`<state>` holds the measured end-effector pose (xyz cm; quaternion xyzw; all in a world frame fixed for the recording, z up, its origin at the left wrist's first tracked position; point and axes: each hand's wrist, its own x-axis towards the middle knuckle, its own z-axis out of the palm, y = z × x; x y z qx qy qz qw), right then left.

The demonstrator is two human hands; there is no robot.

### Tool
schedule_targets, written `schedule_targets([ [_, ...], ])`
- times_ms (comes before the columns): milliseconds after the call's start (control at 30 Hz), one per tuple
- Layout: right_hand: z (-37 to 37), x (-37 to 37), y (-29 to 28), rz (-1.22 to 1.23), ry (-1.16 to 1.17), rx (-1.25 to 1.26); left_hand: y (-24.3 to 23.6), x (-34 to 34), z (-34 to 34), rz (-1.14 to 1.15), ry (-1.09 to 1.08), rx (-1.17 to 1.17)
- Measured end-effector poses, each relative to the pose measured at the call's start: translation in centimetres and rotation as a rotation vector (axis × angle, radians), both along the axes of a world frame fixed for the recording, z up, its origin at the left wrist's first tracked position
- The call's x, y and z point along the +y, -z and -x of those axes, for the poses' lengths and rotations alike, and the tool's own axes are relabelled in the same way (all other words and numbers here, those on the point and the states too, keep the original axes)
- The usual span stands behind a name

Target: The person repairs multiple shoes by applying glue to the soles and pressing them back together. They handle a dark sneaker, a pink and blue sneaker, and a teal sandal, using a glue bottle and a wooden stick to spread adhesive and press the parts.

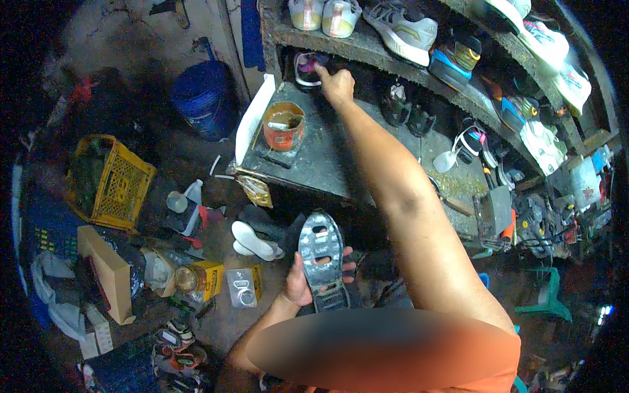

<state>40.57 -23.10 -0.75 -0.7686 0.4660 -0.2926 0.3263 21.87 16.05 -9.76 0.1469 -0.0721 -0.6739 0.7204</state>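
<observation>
My left hand (pixel 299 283) grips a shoe sole (pixel 320 245), held upright in front of me. The sole is dark with whitish patches and several cut-out slots, and my fingers pass behind it. My right arm stretches far forward to the lower shelf level. There my right hand (pixel 338 85) is closed at a dark shoe with pink and white parts (pixel 306 69); its fingertips are partly hidden. Left of that arm, an orange-red tub (pixel 284 134) with something pale inside stands on the dark worktop (pixel 321 171).
A wooden shelf (pixel 373 57) carries several shoes, with more dark shoes (pixel 396 105) beneath it. A white curved sheet (pixel 254 121) stands along the worktop's left edge. On the floor are a blue bucket (pixel 203 98), a yellow crate (pixel 118 190), pale soles (pixel 254 241) and cardboard (pixel 105 275).
</observation>
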Motion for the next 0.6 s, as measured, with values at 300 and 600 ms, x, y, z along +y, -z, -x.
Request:
schedule_targets([
  [300,28.0,14.9,3.8,-0.289,-0.401,-0.567,0.3,0.0,-0.2,0.033,-0.108,0.093],
  [600,38.7,23.9,3.6,-1.007,-0.47,-0.521,-8.8,-11.9,-3.9,-0.117,-0.522,-0.495],
])
